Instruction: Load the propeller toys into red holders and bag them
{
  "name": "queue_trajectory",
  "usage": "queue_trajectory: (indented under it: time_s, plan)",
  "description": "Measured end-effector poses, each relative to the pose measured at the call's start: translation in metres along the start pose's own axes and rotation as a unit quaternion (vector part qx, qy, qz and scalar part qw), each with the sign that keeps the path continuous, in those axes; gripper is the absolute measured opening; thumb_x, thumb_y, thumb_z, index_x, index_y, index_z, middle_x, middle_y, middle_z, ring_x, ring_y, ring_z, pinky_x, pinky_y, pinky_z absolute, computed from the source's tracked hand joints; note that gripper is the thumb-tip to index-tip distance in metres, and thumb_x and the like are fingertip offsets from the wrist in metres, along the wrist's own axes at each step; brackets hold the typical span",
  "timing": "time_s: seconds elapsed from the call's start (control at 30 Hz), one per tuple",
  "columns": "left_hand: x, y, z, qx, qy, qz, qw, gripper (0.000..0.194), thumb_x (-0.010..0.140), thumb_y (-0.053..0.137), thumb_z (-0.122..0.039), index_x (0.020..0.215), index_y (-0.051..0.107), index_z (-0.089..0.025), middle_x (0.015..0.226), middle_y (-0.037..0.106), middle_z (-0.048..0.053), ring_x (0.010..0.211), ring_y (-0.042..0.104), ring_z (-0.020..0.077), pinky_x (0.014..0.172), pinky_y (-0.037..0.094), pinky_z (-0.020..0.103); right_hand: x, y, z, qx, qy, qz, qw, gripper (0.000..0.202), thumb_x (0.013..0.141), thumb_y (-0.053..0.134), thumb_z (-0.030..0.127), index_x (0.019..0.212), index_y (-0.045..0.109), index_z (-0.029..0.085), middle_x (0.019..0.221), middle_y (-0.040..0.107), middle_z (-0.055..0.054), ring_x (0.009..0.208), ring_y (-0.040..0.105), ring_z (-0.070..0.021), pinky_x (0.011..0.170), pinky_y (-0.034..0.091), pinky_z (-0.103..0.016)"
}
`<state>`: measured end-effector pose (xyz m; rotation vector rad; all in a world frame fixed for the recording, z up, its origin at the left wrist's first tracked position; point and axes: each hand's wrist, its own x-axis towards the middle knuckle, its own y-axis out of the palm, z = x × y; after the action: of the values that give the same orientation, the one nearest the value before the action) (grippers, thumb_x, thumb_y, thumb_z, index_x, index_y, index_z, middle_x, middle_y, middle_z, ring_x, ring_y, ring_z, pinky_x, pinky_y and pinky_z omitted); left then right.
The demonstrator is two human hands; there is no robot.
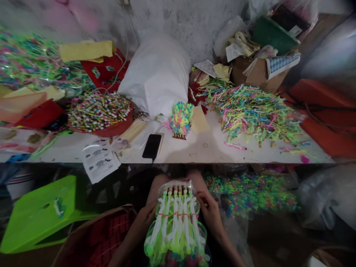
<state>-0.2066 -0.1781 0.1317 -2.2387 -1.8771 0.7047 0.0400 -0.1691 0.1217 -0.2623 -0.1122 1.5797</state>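
A bundle of white and lime-green plastic pieces [175,222], crossed by thin red bands and with clear plastic wrap at its upper end, rests over the person's lap. At its left side is my left hand [148,215], its fingers partly hidden by the bundle. My right hand [208,205] is at the upper right edge of the bundle, fingers curled in toward it; whether they pinch the wrap is too small to tell.
On the white table [183,155] are a phone [152,146], a red basin of small sticks [101,113], a colourful cluster [181,116], a loose heap [256,113] and a white sack [160,74]. A green stool [41,213] stands lower left.
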Motion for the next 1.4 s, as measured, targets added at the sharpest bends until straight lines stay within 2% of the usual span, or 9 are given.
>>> queue_trajectory:
  time_s: [0.23,0.37,0.47,0.57,0.8,0.97,1.17,1.3,1.4]
  plan:
    - [-0.005,-0.008,0.003,0.019,0.022,-0.015,0.999,0.038,0.081,0.045,-0.046,0.070,0.069,-0.018,0.104,0.063,0.011,0.096,0.058,0.0252,0.084,0.046,0.030,-0.006,-0.010,0.008,0.154,0.103,0.054,0.981,0.039,0.077,0.052,0.060,0.077,0.054,0.021,0.057,0.055,0.003,0.047,0.051,-0.0122,0.046,0.042,-0.024]
    - [-0.003,0.000,0.001,-0.026,-0.023,-0.041,0.999,0.041,0.076,0.048,-0.053,0.061,0.063,-0.018,0.085,0.065,0.008,0.084,0.058,0.0240,0.076,0.047,0.030,0.001,-0.012,0.007,0.200,0.118,0.068,0.970,0.040,0.071,0.059,0.060,0.074,0.048,0.022,0.065,0.053,0.003,0.055,0.053,-0.0120,0.053,0.045,-0.024]
    - [0.002,0.008,0.002,-0.072,-0.077,-0.071,0.992,0.043,0.072,0.049,-0.057,0.054,0.049,-0.019,0.059,0.052,0.000,0.062,0.050,0.0167,0.060,0.044,0.026,0.005,-0.008,0.007,0.195,0.085,0.077,0.974,0.043,0.064,0.067,0.058,0.081,0.047,0.023,0.072,0.052,0.003,0.065,0.054,-0.0131,0.062,0.047,-0.025]
    - [0.008,0.013,0.004,-0.135,-0.063,-0.072,0.986,0.044,0.065,0.057,-0.059,0.058,0.036,-0.021,0.054,0.039,-0.006,0.052,0.039,0.0103,0.050,0.037,0.022,0.008,-0.005,0.005,0.156,0.058,0.084,0.982,0.043,0.068,0.063,0.057,0.089,0.048,0.023,0.074,0.052,0.002,0.067,0.053,-0.0137,0.064,0.047,-0.026]
    - [0.011,0.011,0.002,-0.164,-0.041,0.014,0.986,0.046,0.069,0.058,-0.050,0.102,0.043,-0.022,0.080,0.055,0.000,0.078,0.056,0.0184,0.070,0.045,0.028,0.013,-0.012,-0.002,-0.003,0.033,0.107,0.994,0.018,0.076,0.055,0.036,0.074,0.046,0.021,0.061,0.044,0.006,0.056,0.041,-0.0101,0.052,0.037,-0.021]
    - [0.010,0.003,-0.005,-0.066,-0.032,0.021,0.997,0.028,0.077,0.048,-0.048,0.079,0.046,-0.021,0.067,0.047,-0.003,0.062,0.047,0.0134,0.056,0.040,0.022,0.014,-0.020,-0.008,-0.071,-0.017,0.117,0.991,0.013,0.079,0.048,0.027,0.067,0.044,0.021,0.060,0.046,0.004,0.058,0.042,-0.0110,0.053,0.036,-0.021]
    - [0.007,0.000,-0.013,0.052,0.014,0.047,0.997,0.023,0.083,0.047,-0.043,0.078,0.050,-0.021,0.068,0.049,-0.004,0.062,0.047,0.0120,0.059,0.039,0.021,0.013,-0.022,-0.017,-0.189,-0.044,0.021,0.981,0.015,0.072,0.044,0.017,0.058,0.040,0.022,0.055,0.041,0.005,0.052,0.039,-0.0104,0.051,0.031,-0.022]
    - [0.008,0.007,-0.010,-0.005,0.013,0.086,0.996,0.022,0.083,0.049,-0.042,0.089,0.050,-0.021,0.075,0.055,-0.002,0.069,0.052,0.0131,0.067,0.042,0.023,0.010,-0.021,-0.017,-0.237,-0.042,-0.027,0.970,0.015,0.071,0.042,0.015,0.057,0.046,0.021,0.054,0.048,0.002,0.053,0.042,-0.0118,0.052,0.031,-0.022]
    - [0.013,0.017,-0.004,-0.022,0.011,0.119,0.993,0.035,0.080,0.054,-0.042,0.107,0.047,-0.021,0.082,0.058,-0.001,0.068,0.051,0.0127,0.064,0.042,0.022,0.007,-0.021,-0.018,-0.252,-0.041,-0.026,0.966,0.017,0.070,0.042,0.013,0.061,0.054,0.021,0.058,0.056,-0.001,0.055,0.048,-0.0133,0.054,0.033,-0.022]
